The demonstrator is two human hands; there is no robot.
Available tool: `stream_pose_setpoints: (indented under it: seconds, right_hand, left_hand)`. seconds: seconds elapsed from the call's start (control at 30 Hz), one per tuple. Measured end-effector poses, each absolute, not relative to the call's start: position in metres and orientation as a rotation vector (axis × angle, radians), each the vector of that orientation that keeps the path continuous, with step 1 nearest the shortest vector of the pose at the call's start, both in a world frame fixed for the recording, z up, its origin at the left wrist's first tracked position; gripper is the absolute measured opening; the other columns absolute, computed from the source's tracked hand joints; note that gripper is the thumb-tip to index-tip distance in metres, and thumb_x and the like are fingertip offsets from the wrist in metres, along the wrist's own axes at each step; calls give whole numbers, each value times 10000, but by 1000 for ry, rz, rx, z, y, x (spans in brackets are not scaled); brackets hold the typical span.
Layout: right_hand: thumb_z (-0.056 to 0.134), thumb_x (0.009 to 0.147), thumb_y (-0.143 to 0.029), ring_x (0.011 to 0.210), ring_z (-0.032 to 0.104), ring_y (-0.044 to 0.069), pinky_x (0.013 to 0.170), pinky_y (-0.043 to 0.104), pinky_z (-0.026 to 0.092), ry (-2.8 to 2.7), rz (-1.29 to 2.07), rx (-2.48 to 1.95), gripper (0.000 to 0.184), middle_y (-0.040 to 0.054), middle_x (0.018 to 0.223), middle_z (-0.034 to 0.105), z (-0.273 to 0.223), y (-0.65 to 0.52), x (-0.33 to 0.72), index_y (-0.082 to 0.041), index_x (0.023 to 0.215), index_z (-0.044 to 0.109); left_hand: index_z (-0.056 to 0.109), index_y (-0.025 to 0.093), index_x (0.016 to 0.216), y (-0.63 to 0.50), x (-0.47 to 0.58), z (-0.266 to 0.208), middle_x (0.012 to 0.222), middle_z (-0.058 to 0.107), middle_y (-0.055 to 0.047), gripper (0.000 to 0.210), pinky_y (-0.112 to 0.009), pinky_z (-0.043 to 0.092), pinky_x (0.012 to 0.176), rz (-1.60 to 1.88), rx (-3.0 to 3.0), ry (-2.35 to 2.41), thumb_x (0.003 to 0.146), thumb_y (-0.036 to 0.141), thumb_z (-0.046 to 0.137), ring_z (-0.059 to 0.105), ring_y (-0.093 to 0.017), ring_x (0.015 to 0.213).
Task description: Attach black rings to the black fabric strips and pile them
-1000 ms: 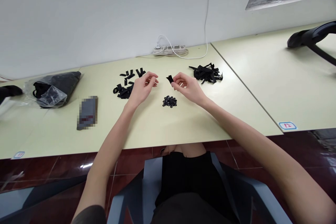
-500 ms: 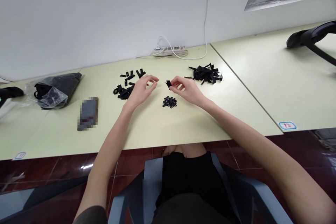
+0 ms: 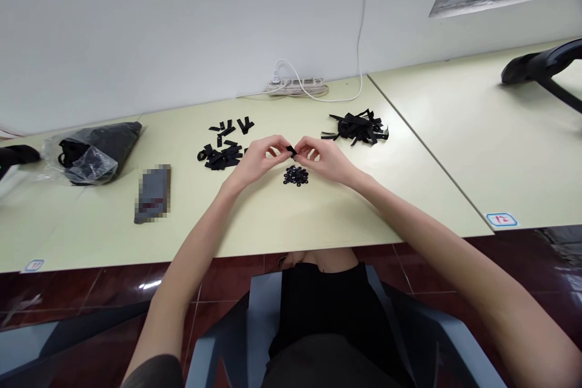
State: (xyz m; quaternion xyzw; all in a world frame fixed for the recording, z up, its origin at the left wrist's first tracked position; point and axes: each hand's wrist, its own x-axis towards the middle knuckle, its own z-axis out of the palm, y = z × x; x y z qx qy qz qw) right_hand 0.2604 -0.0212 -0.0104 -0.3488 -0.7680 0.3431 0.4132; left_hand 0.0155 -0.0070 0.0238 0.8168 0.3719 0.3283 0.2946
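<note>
Between the fingertips of both hands is a short black fabric strip (image 3: 291, 150), held just above the table. My left hand (image 3: 265, 156) pinches its left end, and my right hand (image 3: 319, 157) pinches the other. Close below the fingers lies a small heap of shiny black rings (image 3: 296, 176). To the left of my left hand is a scattered group of short black strips (image 3: 222, 157), some looped or folded. Beyond my right hand sits a tangled pile of black strips (image 3: 361, 127).
A dark bag in clear plastic (image 3: 102, 154) and a blurred-out flat dark object (image 3: 153, 194) lie on the left of the table (image 3: 273, 224). A white power strip (image 3: 297, 86) with a cable rests against the wall. A black stand (image 3: 541, 70) is at far right.
My left hand has moved right from beside the scattered strips and has closed on the strip that my right hand was holding. The view has shifted slightly.
</note>
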Motion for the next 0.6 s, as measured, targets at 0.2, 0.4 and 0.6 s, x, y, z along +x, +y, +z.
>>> stream_pose_setpoints:
  seconds: [0.2, 0.4, 0.6]
  right_hand:
    - [669, 1055, -439, 1001, 706, 241, 829, 381, 583, -1874, 753, -850, 173, 77, 1163, 779, -5, -23, 261, -278, 1100, 716]
    - [573, 1124, -468, 907, 710, 233, 823, 388, 539, -1949, 836, -866, 301, 52, 999, 817, -4, -23, 261, -262, 966, 725]
    - [699, 1025, -427, 923, 675, 237, 799, 391, 548, -1832, 731, -935, 160, 59, 1036, 771, -10, -19, 260, -273, 1032, 656]
  left_hand:
    - [773, 249, 1017, -9, 19, 21, 964, 853, -49, 428, -389, 629, 872, 916, 2145, 1069, 1038, 677, 752, 799, -238, 910]
    - [752, 243, 984, -6, 20, 20, 973, 851, -68, 457, -377, 635, 857, 957, 1975, 1008, 995, 696, 812, 802, -239, 946]
    - [764, 249, 999, -8, 22, 21, 1036, 841, -69, 415, -381, 645, 918, 863, 1804, 919, 1012, 660, 816, 798, -239, 1052]
